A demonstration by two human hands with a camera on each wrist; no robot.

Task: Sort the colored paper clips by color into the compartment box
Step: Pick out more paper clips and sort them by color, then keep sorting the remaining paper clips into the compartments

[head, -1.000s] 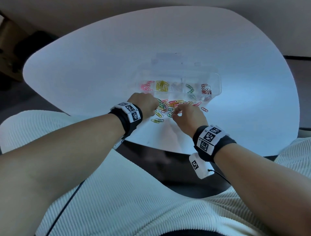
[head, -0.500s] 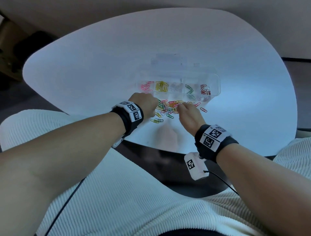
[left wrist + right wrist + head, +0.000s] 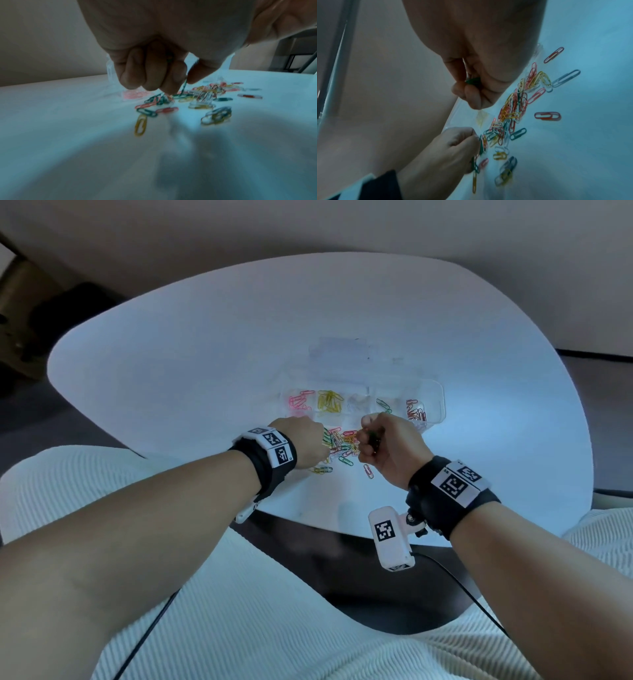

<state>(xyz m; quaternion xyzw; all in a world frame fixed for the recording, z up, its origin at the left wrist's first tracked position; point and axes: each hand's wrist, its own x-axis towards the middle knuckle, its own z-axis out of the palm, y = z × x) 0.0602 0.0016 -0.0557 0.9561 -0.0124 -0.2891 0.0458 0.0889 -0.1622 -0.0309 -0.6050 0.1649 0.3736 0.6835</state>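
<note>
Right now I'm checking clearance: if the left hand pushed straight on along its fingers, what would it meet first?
Probably the loose clip pile directly beneath the left hand, which pinches a green clip; depth is unclear.

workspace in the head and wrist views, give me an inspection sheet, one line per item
surface: rounded white table, lit bluish.
job's things: clear plastic compartment box holds pink, yellow, green and red clips in separate cells; loose pile of mixed coloured paper clips lies on the table just in front of it.
clutter: nothing seen.
hands: left hand pinches a green paper clip at the pile; right hand holds green clips in curled fingers.
cables: thin black cable runs from the white tagged wrist camera; another crosses the lap on the left.
surroundings: white ribbed clothing, dark floor, beige wall.
</note>
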